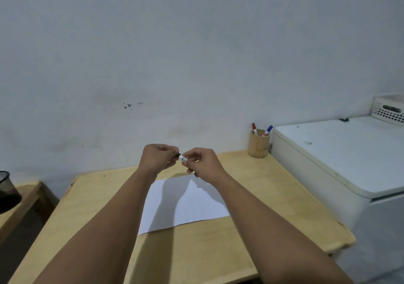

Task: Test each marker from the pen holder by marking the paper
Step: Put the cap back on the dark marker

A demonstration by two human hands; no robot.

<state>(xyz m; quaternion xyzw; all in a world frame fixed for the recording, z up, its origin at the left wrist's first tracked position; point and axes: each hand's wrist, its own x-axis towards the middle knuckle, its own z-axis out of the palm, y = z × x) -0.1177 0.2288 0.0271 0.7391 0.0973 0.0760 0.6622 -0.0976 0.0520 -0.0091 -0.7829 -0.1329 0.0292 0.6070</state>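
Left hand (157, 157) pinches the dark cap end of a white-barrelled marker (181, 157); right hand (202, 163) grips its barrel, above the white paper sheet (185, 205) on the pale wooden table (273, 196). Far right corner: round wooden pen holder (259, 144), red marker (254, 128) and blue marker (267, 130) inside.

Single head-worn wide view, facing forward and down, close above wooden table (218, 251), wall (175, 43) behind

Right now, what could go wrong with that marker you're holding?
Both hands, left hand and right hand, grip the marker in the air above the paper. If the cap pops off hard, ink might smear the fingers or the marker could drop onto the table, not the paper.
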